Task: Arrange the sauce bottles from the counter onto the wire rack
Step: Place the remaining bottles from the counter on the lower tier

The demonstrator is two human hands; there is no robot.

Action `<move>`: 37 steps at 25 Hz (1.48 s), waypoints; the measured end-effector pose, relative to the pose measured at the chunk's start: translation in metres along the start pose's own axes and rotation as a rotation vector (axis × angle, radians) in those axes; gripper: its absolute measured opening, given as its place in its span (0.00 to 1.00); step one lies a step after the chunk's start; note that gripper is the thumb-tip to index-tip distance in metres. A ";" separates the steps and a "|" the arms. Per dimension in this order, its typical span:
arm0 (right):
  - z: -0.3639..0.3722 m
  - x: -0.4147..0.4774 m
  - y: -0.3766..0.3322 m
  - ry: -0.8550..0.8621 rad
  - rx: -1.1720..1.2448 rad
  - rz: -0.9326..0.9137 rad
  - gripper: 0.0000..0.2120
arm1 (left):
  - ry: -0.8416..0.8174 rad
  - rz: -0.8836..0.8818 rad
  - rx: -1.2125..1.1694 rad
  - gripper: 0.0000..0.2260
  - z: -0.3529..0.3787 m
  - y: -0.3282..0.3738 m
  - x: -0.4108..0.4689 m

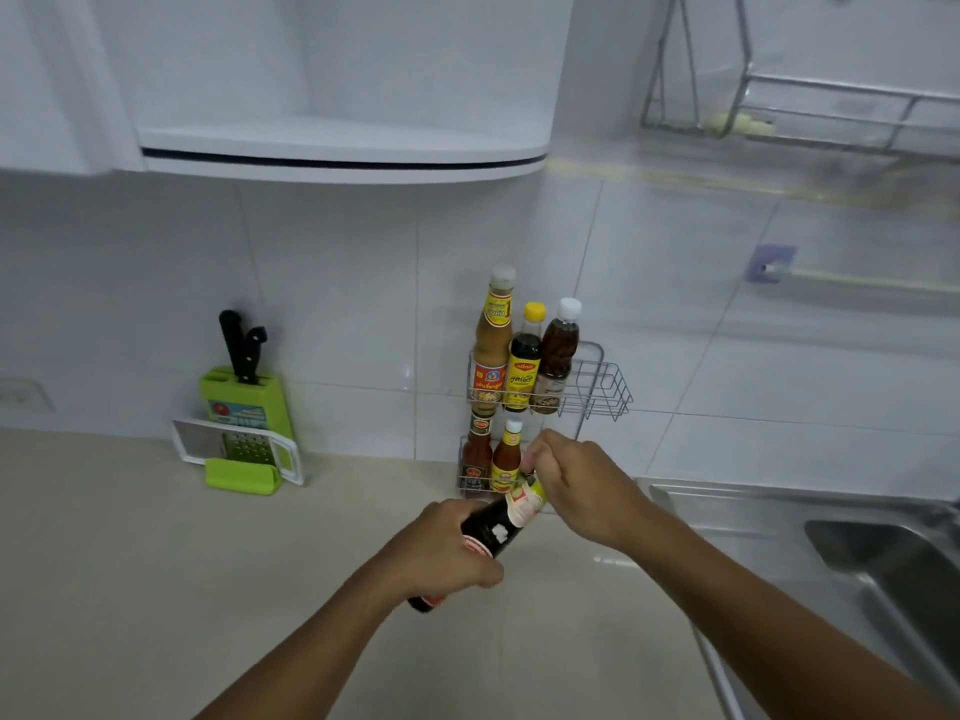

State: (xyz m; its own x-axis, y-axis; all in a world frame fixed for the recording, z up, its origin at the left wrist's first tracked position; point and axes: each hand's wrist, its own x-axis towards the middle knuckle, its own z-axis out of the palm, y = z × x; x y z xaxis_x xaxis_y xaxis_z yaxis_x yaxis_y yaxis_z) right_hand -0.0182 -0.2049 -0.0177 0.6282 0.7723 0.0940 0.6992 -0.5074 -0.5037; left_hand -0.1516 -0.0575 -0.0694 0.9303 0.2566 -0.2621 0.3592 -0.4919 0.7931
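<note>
Left hand (441,553) grip clenched around dark sauce bottle (488,537), tilted above surface (156,563). Right hand (582,485) grip clasping its neck. Just behind: wire rack (602,387), three bottles on upper tier, two on lower. Sink (883,563) at right.

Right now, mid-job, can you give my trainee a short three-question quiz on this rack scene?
1. True or false: the upper tier of the wire rack holds three bottles.
2. Which hand has its grip around the body of the dark bottle? A) left hand B) right hand C) neither
3. Fill in: the knife block left of the rack is coloured ____.

Key: 1. True: the tall bottle, the yellow-capped bottle and the white-capped bottle. 2. A; the right hand is at its neck end. 3. Green.
</note>
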 end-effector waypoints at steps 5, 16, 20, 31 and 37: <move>0.011 0.005 0.018 -0.038 0.344 0.501 0.20 | 0.406 0.050 0.556 0.26 0.029 0.004 0.021; 0.023 0.006 0.089 -0.063 0.843 0.236 0.12 | -0.107 0.026 -0.254 0.38 0.036 0.005 0.082; 0.013 0.026 0.127 0.194 0.635 0.314 0.09 | -0.066 -0.076 -0.242 0.36 0.028 -0.029 0.116; 0.041 0.080 0.189 0.341 0.371 0.329 0.17 | 0.107 -0.345 -0.376 0.28 0.017 -0.072 0.182; 0.068 0.102 0.210 0.203 0.266 0.339 0.15 | 0.103 -0.300 -0.346 0.31 0.023 -0.079 0.206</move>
State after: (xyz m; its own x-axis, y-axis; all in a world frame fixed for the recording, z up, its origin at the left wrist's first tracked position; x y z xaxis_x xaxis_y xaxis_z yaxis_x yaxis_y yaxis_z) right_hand 0.1698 -0.2066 -0.1723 0.8781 0.4769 0.0390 0.3486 -0.5818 -0.7348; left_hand 0.0129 0.0153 -0.1987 0.7708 0.4350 -0.4655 0.5487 -0.0819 0.8320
